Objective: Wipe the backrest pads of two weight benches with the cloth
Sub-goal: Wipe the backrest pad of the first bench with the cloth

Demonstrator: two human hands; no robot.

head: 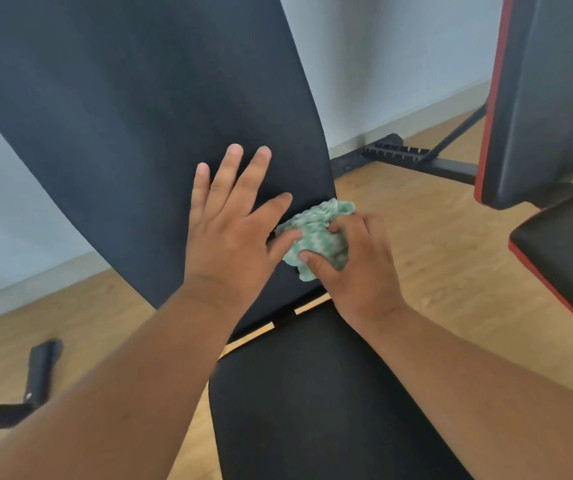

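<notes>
A person's left hand (229, 233) lies spread flat on the black backrest pad (146, 126), apparently steadying it, while the right hand (351, 261) clutches the bunched green cloth (316, 233) at the pad's 5 o'clock corner, a red-trimmed bench (548, 98) waiting at 2 o'clock.

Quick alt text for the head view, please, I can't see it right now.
The right hand grips a bunched green cloth at the lower right edge of a black backrest pad, the left hand flat on it. A red-trimmed bench stands at right.

The left hand (233, 233) is laid flat with fingers spread; the right hand (351, 265) is curled closed around the cloth (316, 233), both forearms extended forward
</notes>
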